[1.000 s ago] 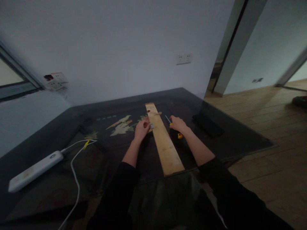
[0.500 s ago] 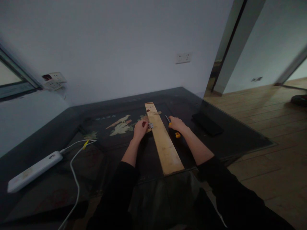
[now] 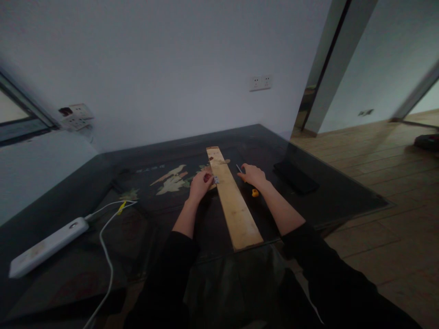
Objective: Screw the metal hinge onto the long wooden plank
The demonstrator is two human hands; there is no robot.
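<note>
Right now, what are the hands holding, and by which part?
The right hand holds a screwdriver, seemingly by its handle. The left hand is at the small metal piece by the plank; I can't tell whether it grips it.

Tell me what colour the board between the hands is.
The board is light tan with darker marks; head view shows it best.
</note>
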